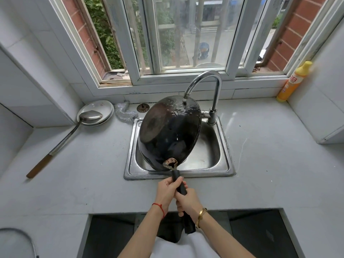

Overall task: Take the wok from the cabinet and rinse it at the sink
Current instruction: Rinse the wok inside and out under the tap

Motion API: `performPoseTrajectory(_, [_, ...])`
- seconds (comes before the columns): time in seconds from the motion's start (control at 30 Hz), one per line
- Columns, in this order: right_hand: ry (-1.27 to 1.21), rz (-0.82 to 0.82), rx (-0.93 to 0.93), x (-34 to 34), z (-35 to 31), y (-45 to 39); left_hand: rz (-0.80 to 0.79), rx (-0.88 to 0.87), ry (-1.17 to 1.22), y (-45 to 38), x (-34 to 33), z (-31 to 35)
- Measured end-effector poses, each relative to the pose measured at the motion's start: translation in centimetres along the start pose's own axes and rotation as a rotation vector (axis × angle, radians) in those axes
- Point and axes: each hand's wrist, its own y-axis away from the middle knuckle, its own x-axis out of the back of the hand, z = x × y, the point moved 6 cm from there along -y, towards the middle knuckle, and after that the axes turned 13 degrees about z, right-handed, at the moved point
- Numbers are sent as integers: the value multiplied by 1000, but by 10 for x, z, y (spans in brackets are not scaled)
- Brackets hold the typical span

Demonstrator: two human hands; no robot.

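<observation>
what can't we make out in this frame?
- Head view: the wok is turned underside up, hiding its inside and much of the sink basin.
- Left hand and right hand cover most of the handle.
- Yellow bottle label: too small to read.

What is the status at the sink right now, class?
Both hands, left hand and right hand, grip wok handle. Wok upturned over sink, under faucet. Nothing in the way.
</observation>
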Motion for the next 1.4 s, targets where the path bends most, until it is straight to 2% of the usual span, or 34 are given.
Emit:
performPoseTrajectory(0.43, [107,72,120,-4,-7,-3,1,29,76,-9,8,-8])
performPoseTrajectory(0.7, [248,182,253,4,-17,-10,-43,62,160,-14,-3,-4])
performPoseTrajectory(0.87, [279,277,341,14,-20,-12,-93,43,131,-15,-12,-3])
performPoseTrajectory(1.23, [400,502,400,32,-21,-15,-157,4,5,-15,-32,2])
performPoseTrajectory(1.4, [351,518,384,33,-24,-18,-212,11,-14,-22,-35,5])
